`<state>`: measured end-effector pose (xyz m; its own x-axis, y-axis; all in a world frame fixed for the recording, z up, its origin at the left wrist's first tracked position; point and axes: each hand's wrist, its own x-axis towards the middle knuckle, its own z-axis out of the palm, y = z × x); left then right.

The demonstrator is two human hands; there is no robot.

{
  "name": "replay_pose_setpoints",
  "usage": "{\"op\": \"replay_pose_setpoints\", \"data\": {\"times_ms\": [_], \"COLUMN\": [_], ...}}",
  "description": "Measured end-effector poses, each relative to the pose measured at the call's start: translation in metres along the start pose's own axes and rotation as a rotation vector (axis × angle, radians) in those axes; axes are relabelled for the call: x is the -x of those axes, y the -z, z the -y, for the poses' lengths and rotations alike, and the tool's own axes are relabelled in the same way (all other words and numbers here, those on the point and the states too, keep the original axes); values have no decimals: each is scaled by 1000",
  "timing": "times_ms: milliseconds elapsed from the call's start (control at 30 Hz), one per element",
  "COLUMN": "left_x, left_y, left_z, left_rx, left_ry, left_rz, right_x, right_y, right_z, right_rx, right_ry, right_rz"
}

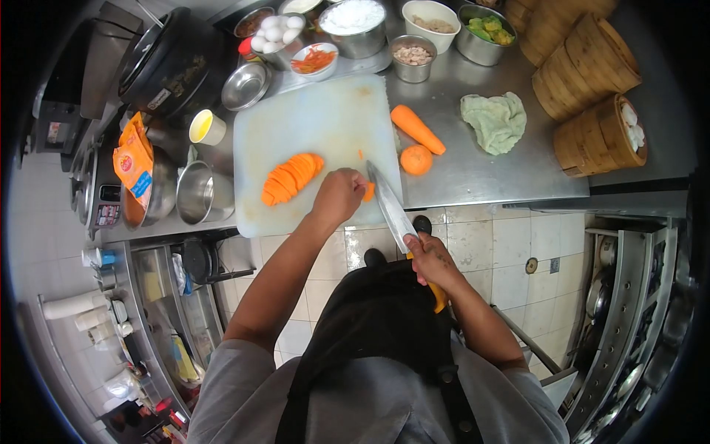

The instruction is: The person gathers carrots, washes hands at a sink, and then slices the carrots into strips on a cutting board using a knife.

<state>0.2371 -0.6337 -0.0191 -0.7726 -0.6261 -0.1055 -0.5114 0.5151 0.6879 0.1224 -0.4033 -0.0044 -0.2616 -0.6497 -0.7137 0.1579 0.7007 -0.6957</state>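
My left hand [340,194] is closed, its fingertips pressed together at a small orange carrot piece [368,192] on the white cutting board [310,118]. In my right hand [431,259] is the yellow handle of a large knife [390,203]. Its blade points up and left over the board's right edge, beside the carrot piece. A thin carrot sliver [360,155] lies near the knife tip. Overlapping carrot slices [292,178] rest on the board left of my left hand. Right of the board, a peeled carrot [418,129] lies above a round orange item [416,159].
A green cloth [494,123] and bamboo steamers [592,140] are on the right. Eggs [278,30], shredded carrot [315,59] and several food bowls stand behind the board. To its left are a metal pot [198,194], a yellow-filled cup [207,127] and an orange packet [134,159].
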Motion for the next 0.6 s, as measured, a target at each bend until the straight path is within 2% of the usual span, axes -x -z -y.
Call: {"op": "replay_pose_setpoints", "data": {"times_ms": [300, 600], "left_x": [1, 1], "left_y": [-5, -6], "left_z": [5, 2], "left_rx": [-8, -43], "left_ry": [-96, -48], "left_rz": [-74, -100], "right_x": [-12, 6], "right_y": [-10, -20], "right_z": [7, 2], "right_rx": [-11, 8], "right_ry": [6, 5], "right_rz": [14, 25]}}
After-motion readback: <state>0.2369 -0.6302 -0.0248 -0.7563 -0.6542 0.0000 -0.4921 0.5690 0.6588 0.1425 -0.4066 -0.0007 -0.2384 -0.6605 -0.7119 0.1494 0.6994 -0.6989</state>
